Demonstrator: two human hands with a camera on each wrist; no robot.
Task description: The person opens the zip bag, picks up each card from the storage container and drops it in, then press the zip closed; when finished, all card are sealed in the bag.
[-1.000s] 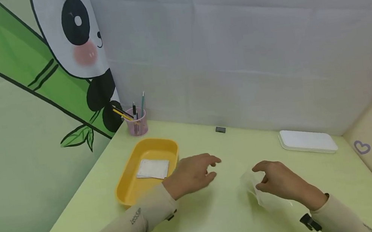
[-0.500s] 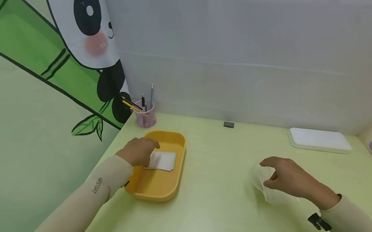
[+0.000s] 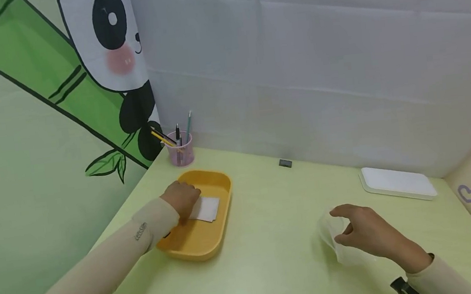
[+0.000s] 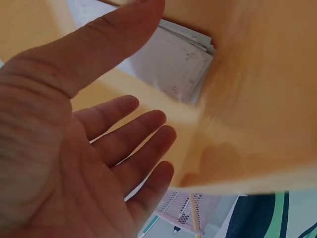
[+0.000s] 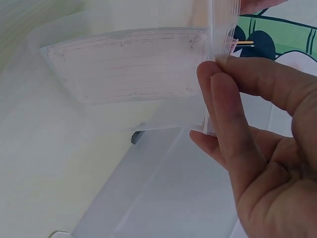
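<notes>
Item: stack of paper cards (image 3: 205, 209) in yellow tray (image 3: 194, 244), under my left hand (image 3: 182, 199), fingers (image 4: 143, 144) relaxed, spread. Light, thin, probably slippery; lift by a corner. Right hand (image 3: 367, 236) pinches clear zip bag (image 5: 148, 84), limp.

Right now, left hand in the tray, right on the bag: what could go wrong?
1. The cards lie stacked in the yellow tray; the open left hand may lift several at once.
2. The right hand pinches the clear bag only at its zip edge; it hangs limp and could slip or fold.
</notes>
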